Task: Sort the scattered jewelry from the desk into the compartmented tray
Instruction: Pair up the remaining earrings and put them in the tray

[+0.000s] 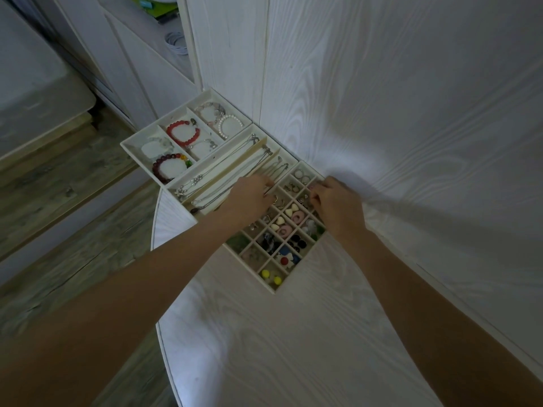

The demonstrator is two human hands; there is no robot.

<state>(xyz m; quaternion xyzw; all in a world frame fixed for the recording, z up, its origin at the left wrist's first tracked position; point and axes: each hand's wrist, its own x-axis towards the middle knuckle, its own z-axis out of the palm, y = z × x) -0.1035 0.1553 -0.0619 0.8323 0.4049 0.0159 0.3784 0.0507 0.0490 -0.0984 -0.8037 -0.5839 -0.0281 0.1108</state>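
Three white trays sit at the desk's far left corner. The bracelet tray (125,146) holds a red bead bracelet (173,129) and a pearl bracelet (232,118). Beside it, the long necklace tray (174,187) holds silver chains (235,168). The small grid tray (274,290) holds earrings, among them yellow balls (266,273) and cream hearts (280,220). My left hand (249,196) rests curled where the necklace tray meets the grid tray. My right hand (338,205) has its fingertips pinched over the grid's far right cells. Whatever they pinch is too small to see.
The white wood-grain desk (293,348) has a curved left edge, with grey plank floor (73,201) below it. A white wall panel (382,98) rises behind the trays. A coiled white cable (176,42) lies on a shelf at the far left.
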